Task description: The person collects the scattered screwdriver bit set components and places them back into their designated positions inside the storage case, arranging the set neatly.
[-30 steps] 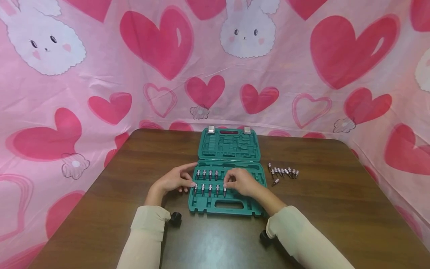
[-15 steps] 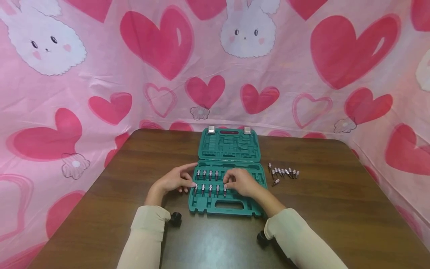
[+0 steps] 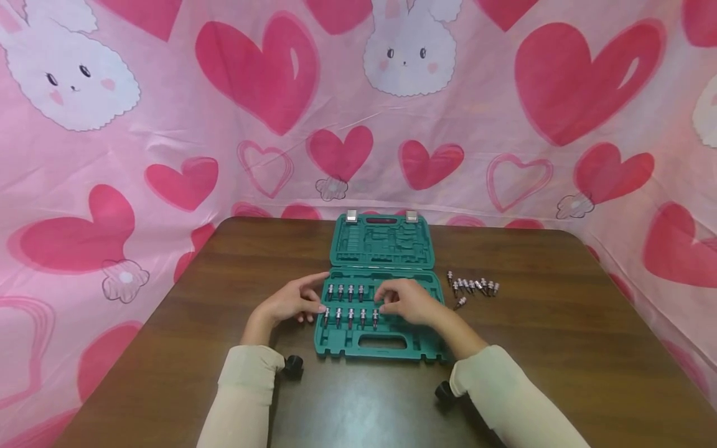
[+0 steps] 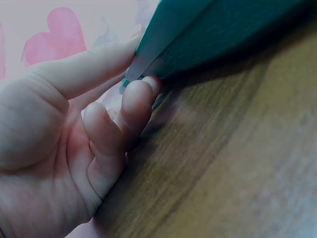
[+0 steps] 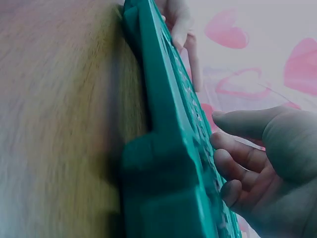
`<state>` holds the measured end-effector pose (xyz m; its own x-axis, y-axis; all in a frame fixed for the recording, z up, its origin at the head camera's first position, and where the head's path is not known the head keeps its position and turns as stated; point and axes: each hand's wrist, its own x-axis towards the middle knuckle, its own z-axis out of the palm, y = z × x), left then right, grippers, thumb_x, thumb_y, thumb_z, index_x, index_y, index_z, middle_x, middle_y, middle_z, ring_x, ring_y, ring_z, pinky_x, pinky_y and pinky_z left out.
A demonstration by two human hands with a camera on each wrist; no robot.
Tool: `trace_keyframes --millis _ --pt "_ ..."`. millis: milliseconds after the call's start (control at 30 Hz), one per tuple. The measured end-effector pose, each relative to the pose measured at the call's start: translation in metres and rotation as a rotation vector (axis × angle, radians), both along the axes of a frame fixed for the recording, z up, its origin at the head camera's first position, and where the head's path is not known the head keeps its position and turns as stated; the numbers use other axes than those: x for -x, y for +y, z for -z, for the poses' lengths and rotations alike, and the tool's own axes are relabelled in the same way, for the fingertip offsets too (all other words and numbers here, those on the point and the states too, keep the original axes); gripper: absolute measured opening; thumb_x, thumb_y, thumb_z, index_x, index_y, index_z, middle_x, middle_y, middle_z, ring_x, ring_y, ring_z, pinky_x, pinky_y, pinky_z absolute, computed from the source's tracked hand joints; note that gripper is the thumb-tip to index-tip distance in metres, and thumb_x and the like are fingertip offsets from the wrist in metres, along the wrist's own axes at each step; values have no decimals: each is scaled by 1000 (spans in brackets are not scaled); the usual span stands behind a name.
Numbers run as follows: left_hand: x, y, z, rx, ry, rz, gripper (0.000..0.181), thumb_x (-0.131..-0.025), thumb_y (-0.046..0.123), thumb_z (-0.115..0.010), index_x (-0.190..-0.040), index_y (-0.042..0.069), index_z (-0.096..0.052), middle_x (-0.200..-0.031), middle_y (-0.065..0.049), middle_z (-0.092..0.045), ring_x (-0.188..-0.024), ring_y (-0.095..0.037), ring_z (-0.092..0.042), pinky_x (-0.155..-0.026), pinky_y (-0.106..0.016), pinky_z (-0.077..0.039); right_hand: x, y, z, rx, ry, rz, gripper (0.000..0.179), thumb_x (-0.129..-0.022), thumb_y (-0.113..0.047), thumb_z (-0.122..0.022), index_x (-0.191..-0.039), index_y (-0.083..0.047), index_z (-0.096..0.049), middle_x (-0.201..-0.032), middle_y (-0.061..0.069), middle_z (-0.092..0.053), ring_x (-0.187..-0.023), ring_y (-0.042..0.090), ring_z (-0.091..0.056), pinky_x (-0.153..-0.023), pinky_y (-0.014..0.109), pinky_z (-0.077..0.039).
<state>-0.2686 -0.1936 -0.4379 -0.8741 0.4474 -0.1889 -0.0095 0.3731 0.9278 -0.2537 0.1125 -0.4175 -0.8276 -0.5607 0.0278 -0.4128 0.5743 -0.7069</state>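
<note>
The green tool case (image 3: 336, 341) lies unfolded on the table, two rows of silver-topped bit sockets in its near half. At its left edge my left hand (image 3: 288, 303) grips the case, thumb on the rim. In the left wrist view that hand's fingers (image 4: 136, 101) curl against the case's side. Over the case's right part hovers my right hand (image 3: 410, 302), with thumb and fingers parted and holding nothing. Closest to it is the front row's rightmost bit socket (image 3: 375, 318), seated in its slot. The right wrist view shows a gap between right thumb (image 5: 242, 122) and fingers.
A cluster of loose bit sockets (image 3: 472, 286) lies on the brown table (image 3: 538, 336) right of the case, with one bit socket (image 3: 460, 302) slightly apart. The case's lid (image 3: 382, 239) lies back, two latches on its far edge. A pink heart-printed cloth (image 3: 347, 106) hangs behind.
My right hand has let go of the front row's rightmost bit socket and moved slightly right. My left hand keeps its place on the case's edge.
</note>
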Motion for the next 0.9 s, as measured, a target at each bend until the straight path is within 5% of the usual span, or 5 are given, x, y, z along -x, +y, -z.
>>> trace_keyframes --millis 900 --pt "1 -1 3 11 18 -2 76 -85 17 -77 -150 21 -38 -86 -12 -67 -64 -26 -62 -56 -34 -51 -15 54 12 171 143 231 10 -89 -12 -72 -99 -11 -70 -79 -4 -60 -74 18 -55 -62 33 -47"
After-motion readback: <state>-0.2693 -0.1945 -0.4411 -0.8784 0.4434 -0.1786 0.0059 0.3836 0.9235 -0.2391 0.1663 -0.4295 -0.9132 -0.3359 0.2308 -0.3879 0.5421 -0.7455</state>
